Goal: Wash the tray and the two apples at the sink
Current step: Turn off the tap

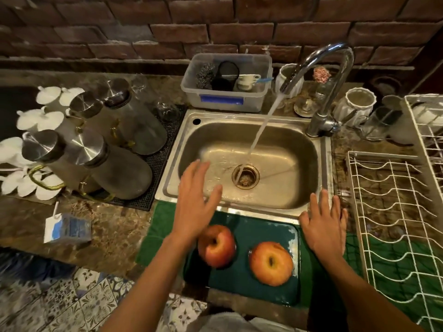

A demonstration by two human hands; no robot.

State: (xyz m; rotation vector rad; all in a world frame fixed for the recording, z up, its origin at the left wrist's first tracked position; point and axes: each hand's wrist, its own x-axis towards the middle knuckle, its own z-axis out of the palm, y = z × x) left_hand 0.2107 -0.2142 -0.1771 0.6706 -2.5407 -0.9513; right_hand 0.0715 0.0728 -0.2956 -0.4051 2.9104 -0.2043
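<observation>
Steel sink: we see the tap running, its stream falling beside the drain.
Tray: dark teal, on the counter just in front of the sink, lying on a green cloth.
Apples: both rest on the tray, stem hollows up; left apple partly under our left wrist, right apple near the tray's right edge.
Left hand: our grip is open, fingers spread, hovering over the sink's near edge, holding nothing; it looks blurred.
Right hand: our grip is open, palm down, at the sink's front right corner just right of the tray; we cannot tell whether it touches the cloth.
Rack: white wire, right of the sink.
Jugs: lidded, on a mat to the left.
</observation>
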